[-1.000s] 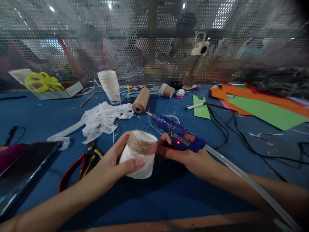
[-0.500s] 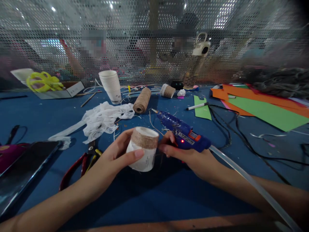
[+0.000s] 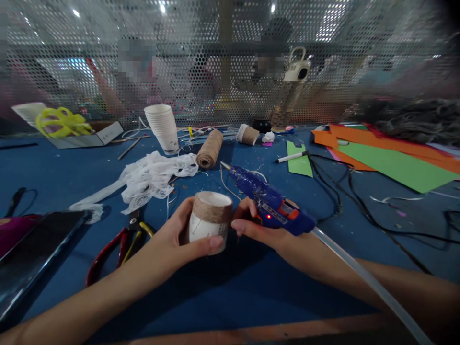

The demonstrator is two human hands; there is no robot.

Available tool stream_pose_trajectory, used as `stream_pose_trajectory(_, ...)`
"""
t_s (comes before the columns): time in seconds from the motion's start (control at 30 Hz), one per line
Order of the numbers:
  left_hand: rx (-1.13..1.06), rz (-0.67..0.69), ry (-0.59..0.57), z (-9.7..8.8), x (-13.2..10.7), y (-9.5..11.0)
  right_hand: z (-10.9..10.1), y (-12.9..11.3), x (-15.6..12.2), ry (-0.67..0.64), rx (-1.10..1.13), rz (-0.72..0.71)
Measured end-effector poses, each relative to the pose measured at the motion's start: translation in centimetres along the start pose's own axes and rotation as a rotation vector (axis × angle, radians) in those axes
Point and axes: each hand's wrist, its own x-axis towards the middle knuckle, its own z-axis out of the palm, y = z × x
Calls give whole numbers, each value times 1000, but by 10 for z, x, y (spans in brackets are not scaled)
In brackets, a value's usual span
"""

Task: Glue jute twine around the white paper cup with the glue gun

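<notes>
My left hand (image 3: 181, 235) is wrapped round a white paper cup (image 3: 208, 218) whose upper part is bound with brown twine. The cup is held a little above the blue table (image 3: 230, 292), near its middle. Just to the right, my right hand (image 3: 266, 230) grips a blue hot glue gun (image 3: 269, 203). Its nozzle points up and left, away from the cup, and a red light glows on its side. A clear glue stick (image 3: 362, 280) sticks out of the gun's back toward the lower right. The fingertips of my right hand almost touch the cup.
White lace (image 3: 151, 177) and red-handled pliers (image 3: 115, 247) lie left of the cup. Behind stand a stack of paper cups (image 3: 162, 127), a twine roll (image 3: 209, 148) and a smaller roll (image 3: 247, 135). Coloured paper (image 3: 388, 155), a pen (image 3: 292, 156) and black cables (image 3: 345, 196) lie right. Other people sit beyond a mesh screen (image 3: 230, 57).
The cup has turned more upright in my left hand and dropped slightly. The glue gun shifted a little to the right, its nozzle still pointing away from the cup.
</notes>
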Motion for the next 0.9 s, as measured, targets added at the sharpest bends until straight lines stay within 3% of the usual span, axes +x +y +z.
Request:
stream_pose_trajectory(0.2, -69, 39, 190, 3, -1, 7, 0, -1, -3, -23, 52, -25)
stream_pose_trajectory(0.4, -164, 42, 286, 2, -1, 12, -2, 9, -7, -44, 88, -85)
stream_pose_trajectory(0.5, -209, 78, 279, 1, -2, 11, -4, 11, -11, -118, 94, -140)
stream_pose_trajectory(0.63, -254, 75, 265, 0, -4, 10, -8, 5, -15, -146, -131, -195)
stream_pose_trajectory(0.77, -278, 111, 288, -1, -4, 11, -14, -3, -16, -99, -298, -287)
stream_pose_trajectory(0.9, -361, 171, 331, -2, -5, 14, -18, -3, -16, -21, -252, -304)
